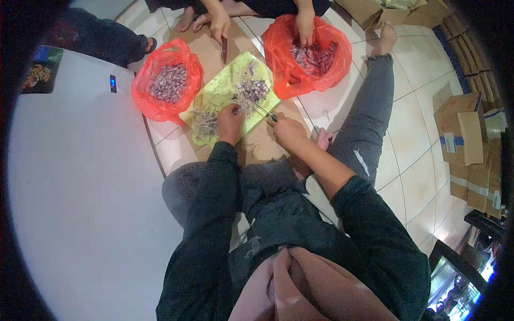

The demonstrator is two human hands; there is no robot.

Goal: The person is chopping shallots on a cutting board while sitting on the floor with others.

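My right hand grips the dark handle of a kitchen knife. Its blade slants up and left across a yellow-green cutting board. Left of the knife, the bent fingers of my left hand pinch a small purplish-grey piece of food, mostly hidden by them. Just beyond the blade is a pile of chopped purplish pieces. Stringy greyish scraps lie at the board's near left corner. Dark wet smears and bits are spread over the board.
Red plastic bags flank the board: the left bag contains chopped pieces, the right bag larger purplish ones. Opposite, another person's hand holds a knife; their other hand reaches into the right bag. A white appliance borders the left; cardboard boxes stand right.
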